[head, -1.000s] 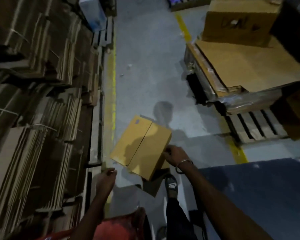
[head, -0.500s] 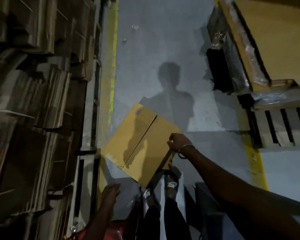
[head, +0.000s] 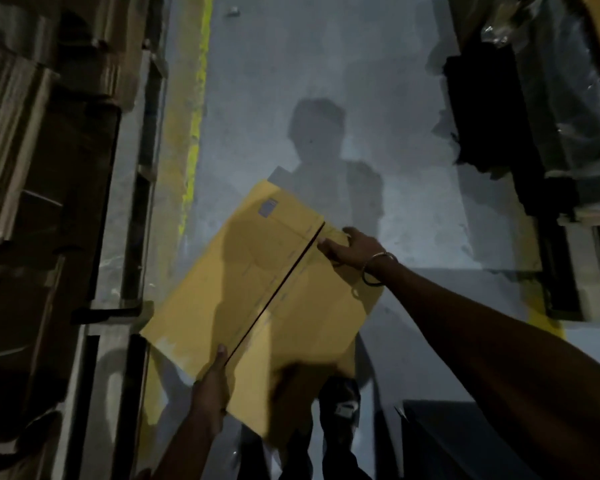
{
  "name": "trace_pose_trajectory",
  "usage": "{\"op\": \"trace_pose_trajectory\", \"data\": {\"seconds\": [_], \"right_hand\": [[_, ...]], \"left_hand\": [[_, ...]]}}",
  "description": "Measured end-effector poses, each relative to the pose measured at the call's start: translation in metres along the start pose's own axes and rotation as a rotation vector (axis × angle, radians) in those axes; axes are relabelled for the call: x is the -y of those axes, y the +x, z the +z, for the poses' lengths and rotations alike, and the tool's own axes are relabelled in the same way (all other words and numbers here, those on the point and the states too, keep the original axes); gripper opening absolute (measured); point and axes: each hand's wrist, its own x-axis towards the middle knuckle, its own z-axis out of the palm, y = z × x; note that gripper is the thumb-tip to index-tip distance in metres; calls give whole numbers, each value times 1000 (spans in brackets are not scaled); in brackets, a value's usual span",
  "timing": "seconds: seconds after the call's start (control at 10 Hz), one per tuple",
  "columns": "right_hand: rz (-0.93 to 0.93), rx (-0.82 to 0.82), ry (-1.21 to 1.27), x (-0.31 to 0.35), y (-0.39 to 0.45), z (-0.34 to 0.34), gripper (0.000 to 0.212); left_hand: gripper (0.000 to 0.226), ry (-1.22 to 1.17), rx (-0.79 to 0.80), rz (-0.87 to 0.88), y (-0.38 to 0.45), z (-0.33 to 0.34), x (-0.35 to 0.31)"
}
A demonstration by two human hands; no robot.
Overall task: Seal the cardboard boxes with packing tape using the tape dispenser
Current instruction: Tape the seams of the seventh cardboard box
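A yellow-brown cardboard box (head: 257, 299) is held up over the grey floor, its top flaps closed with a dark seam running diagonally between them. My left hand (head: 212, 386) grips the near edge of the box beside the seam, thumb on top. My right hand (head: 354, 249), with a bracelet at the wrist, grips the far end of the box at the other end of the seam. No tape dispenser is in view.
Bundled stacks of flat cardboard (head: 42, 168) fill the left side behind a yellow floor line (head: 194, 126). A wrapped pallet load (head: 541, 116) stands at the right. My shoe (head: 340, 407) is on the floor under the box. A dark object (head: 440, 441) sits at bottom right.
My left hand rose from below and took the box's near edge. My right hand shifted from the box's side to its far end. The box now sits closer and larger in view.
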Motion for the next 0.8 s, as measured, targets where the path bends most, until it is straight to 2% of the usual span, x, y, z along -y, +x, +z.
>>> {"op": "trace_pose_trajectory", "data": {"seconds": [0.1,0.2,0.3,0.4,0.5,0.6,0.7,0.8], "right_hand": [[-5,-62,6,9,-4,3,118],[6,-110,12,26,-38,-16,112],[-1,-192,9,46,-96,-58,95],[45,-317,33,62,-170,-110,95],[106,-493,91,70,-259,-159,97],[188,-676,131,67,-355,-201,100],[270,-825,230,51,-455,-233,104],[382,-1014,296,14,-553,-253,105]], "left_hand": [[83,-51,8,-11,25,-5,8],[65,-70,-73,65,-31,-5,-20],[70,-31,-117,92,-84,-11,-53],[109,15,-227,1,-110,-10,-101],[123,89,-43,204,-154,-6,-128],[134,153,-67,272,-284,27,-161],[112,271,-24,329,-372,59,-170],[102,394,38,452,-448,88,-152]]}}
